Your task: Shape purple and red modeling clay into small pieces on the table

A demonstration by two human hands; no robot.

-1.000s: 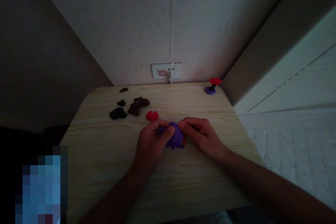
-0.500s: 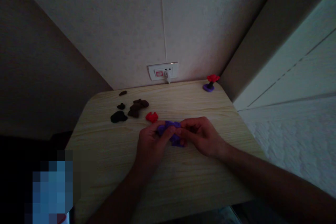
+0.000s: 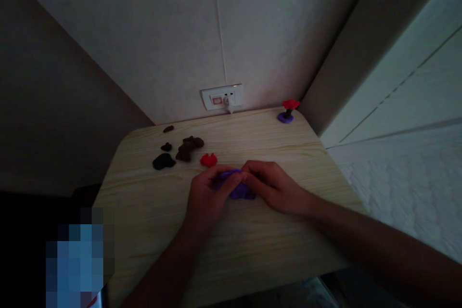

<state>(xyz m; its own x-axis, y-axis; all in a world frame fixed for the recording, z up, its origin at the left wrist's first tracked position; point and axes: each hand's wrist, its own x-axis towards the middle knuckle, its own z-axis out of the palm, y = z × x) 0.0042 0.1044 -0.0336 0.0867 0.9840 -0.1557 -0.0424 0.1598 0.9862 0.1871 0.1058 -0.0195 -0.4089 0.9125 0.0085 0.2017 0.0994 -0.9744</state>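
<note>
A lump of purple modelling clay (image 3: 241,193) is pinched between my two hands, just above the middle of the table. My left hand (image 3: 209,195) is closed on its left side, thumb on top. From the right, my right hand (image 3: 272,185) grips it with thumb and forefinger, the two thumbs nearly meeting. Fingers hide part of the clay. Just beyond my left fingertips lies a small piece of red clay (image 3: 208,160). Brown clay pieces (image 3: 189,148) sit farther left, beside a flat black lump (image 3: 163,161) and a smaller black bit (image 3: 166,147).
At the back right corner stands a small clay figure (image 3: 288,110) with a red top, dark stem and purple base. A thin brown piece (image 3: 168,129) lies near the back left edge of the wooden table (image 3: 249,137). Behind is a wall socket (image 3: 222,97) with a plug.
My fingers have shifted on the purple clay; its strip hanging at the lower right now looks more gathered in. The view has tilted slightly, and the other pieces stay in place.
</note>
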